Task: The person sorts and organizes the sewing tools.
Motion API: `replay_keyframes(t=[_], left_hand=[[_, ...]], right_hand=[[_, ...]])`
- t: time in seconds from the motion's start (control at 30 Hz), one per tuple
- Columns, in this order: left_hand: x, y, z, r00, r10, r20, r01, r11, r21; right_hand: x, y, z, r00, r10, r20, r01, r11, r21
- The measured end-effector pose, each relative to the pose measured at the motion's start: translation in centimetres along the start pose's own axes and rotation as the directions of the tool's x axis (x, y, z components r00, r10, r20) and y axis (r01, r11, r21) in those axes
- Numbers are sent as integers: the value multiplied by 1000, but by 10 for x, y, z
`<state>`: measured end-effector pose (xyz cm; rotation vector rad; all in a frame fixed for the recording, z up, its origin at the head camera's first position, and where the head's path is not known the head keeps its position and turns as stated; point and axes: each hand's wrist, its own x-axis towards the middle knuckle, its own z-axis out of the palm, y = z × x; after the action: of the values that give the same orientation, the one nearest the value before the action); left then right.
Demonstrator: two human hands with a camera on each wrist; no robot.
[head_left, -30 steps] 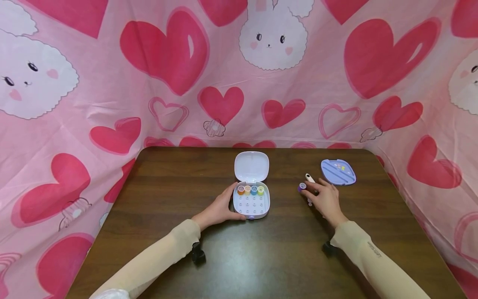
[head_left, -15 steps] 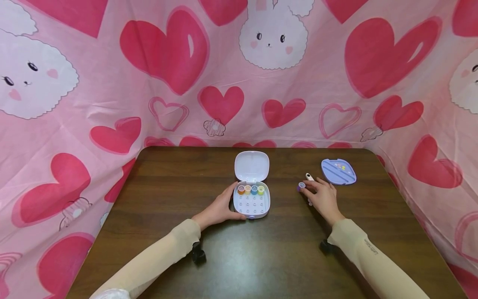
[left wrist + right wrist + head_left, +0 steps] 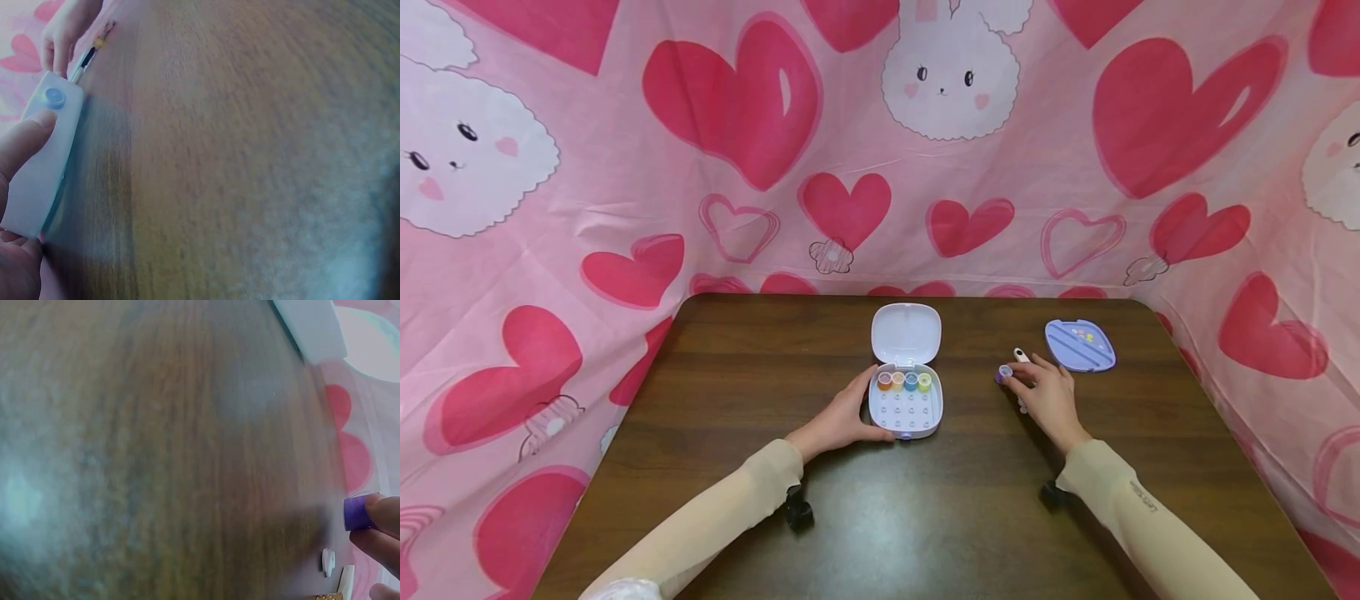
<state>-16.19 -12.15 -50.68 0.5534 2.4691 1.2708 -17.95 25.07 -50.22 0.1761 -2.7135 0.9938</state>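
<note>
A white sewing box (image 3: 937, 417) stands on the table with its lid (image 3: 906, 333) raised. My left hand (image 3: 842, 417) grips its left side, the thumb on the front wall beside a bluish button (image 3: 55, 97). A row of orange, pale yellow, blue and yellow-green spools (image 3: 898, 382) fills the back of the box; small bare pegs stand in front of them. To the right, my right hand (image 3: 1052, 404) pinches a purple thread spool (image 3: 356, 514) between thumb and fingers, above the table. The fingers partly cover the spool.
Partly under my right hand lies a slim tool with a white end (image 3: 1021, 357); its kind is hidden. A lilac tray (image 3: 1078, 346) with small yellow and pink pieces lies at the back right of the brown table (image 3: 760, 333). Pink heart-print cloth (image 3: 842, 125) hangs behind.
My right hand has shifted slightly left with the purple spool in its fingers. The left hand and the box have stayed in place.
</note>
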Motion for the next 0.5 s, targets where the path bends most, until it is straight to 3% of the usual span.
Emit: replay_keyframes(t=[0.5], left_hand=[[0, 0, 0, 1000, 3, -1, -3, 1000, -8]], right_hand=[[-1, -7, 1, 999, -42, 8, 42, 999, -9]])
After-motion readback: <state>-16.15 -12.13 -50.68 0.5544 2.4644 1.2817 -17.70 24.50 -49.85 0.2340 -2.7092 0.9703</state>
